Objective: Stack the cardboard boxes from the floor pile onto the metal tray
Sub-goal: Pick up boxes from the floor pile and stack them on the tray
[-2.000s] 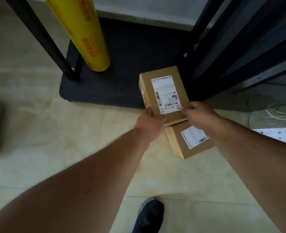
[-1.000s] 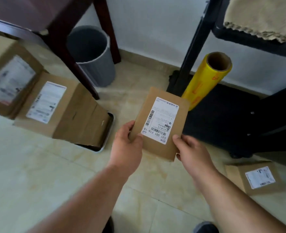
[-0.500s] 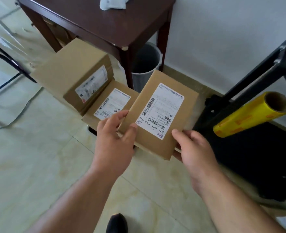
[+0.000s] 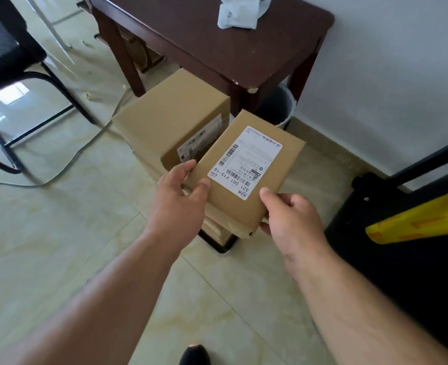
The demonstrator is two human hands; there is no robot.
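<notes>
A small flat cardboard box [image 4: 267,196] with a white shipping label is held in the air over the stack. My left hand [image 4: 176,196] grips its near left corner and my right hand [image 4: 288,214] grips its near right corner. Under it lies another flat box [image 4: 216,227], mostly hidden, resting in the metal tray [image 4: 224,247], of which only a near corner shows. A large cardboard box [image 4: 170,119] stands just behind, touching the stack.
A dark wooden table [image 4: 217,35] with a white cloth [image 4: 240,11] stands behind the boxes, a grey bin [image 4: 281,106] under its corner. A black chair [image 4: 4,61] is left. A black shelf base [image 4: 402,246] and yellow film roll [image 4: 418,219] are right. A cable crosses the tiled floor.
I turned left from the black shelf, carrying the small box away from the floor pile. It now hangs lower and closer over the flat box in the tray.
</notes>
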